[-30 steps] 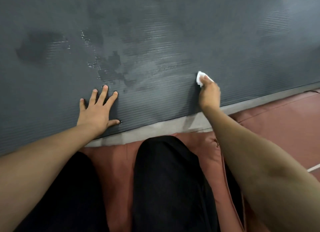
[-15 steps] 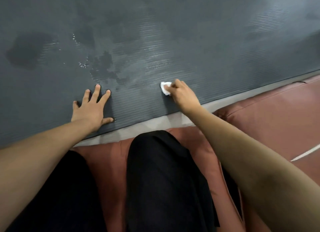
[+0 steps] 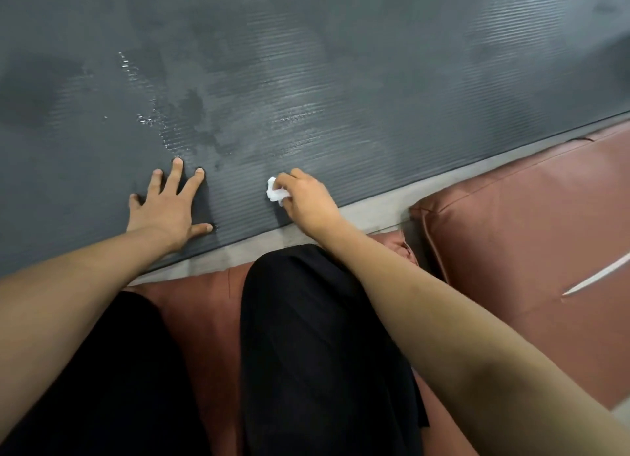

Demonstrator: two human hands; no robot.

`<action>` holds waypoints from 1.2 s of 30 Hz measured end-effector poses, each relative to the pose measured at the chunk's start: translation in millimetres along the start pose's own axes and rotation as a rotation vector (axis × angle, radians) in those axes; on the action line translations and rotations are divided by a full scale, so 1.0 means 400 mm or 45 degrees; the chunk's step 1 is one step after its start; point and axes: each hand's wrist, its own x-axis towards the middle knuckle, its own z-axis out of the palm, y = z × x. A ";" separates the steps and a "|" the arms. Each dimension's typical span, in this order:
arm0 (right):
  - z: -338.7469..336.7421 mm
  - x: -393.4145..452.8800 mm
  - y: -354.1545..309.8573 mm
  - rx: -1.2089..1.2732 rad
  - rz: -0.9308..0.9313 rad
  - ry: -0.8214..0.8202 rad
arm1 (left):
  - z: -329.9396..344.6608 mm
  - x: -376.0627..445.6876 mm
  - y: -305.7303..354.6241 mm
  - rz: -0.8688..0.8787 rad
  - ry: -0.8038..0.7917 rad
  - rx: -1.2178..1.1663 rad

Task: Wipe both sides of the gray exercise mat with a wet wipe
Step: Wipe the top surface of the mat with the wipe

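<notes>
Now the right hand's fingers (image 3: 300, 177) are curled round a balled white wet wipe (image 3: 276, 192), pinching it vs. the gray exercise mat (image 3: 341, 63) just left of frame centre. A sec ago the right hand (image 3: 306, 200) worked further right and higher up; since then it has swept left along the near edge and sits close to the left hand (image 3: 168, 205), not touching. Left-hand fingers are spread flat, palm down, pressing the mat to pin it, as they were a sec ago.

Judgement: this is a leftward stroke on the near strip of the top side; the underside prob. isn't done yet, so task looks under halfway.

Mat fills the upper half of frame, ribbed, w/ dark damp patches and shiny droplets at upper left and centre, paler dried streaks to the right. Can't tell if the far upper-left dark blot is moisture or a stain. Below the mat edge runs a gray floor strip (image 3: 375, 213), then reddish-brown cushions (image 3: 511, 223) at lower right; black-trousered knees (image 3: 306, 319) at bottom centre.
</notes>
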 end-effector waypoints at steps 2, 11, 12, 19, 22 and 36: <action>-0.036 -0.003 0.067 -0.046 0.087 0.049 | 0.001 0.000 -0.003 0.005 0.005 -0.002; -0.268 -0.023 0.408 -0.487 0.702 0.573 | 0.009 0.003 -0.007 0.021 0.030 0.006; -0.270 -0.022 0.417 -0.514 0.687 0.595 | 0.011 0.003 -0.007 0.021 0.032 0.008; -0.120 -0.018 0.296 -0.116 0.696 0.460 | 0.015 0.003 -0.007 0.010 0.040 0.005; -0.040 -0.024 0.161 -0.020 0.420 0.293 | 0.011 0.003 -0.007 0.006 0.027 -0.001; -0.187 -0.047 0.405 -0.298 0.759 0.437 | 0.024 0.010 -0.012 0.029 0.033 -0.037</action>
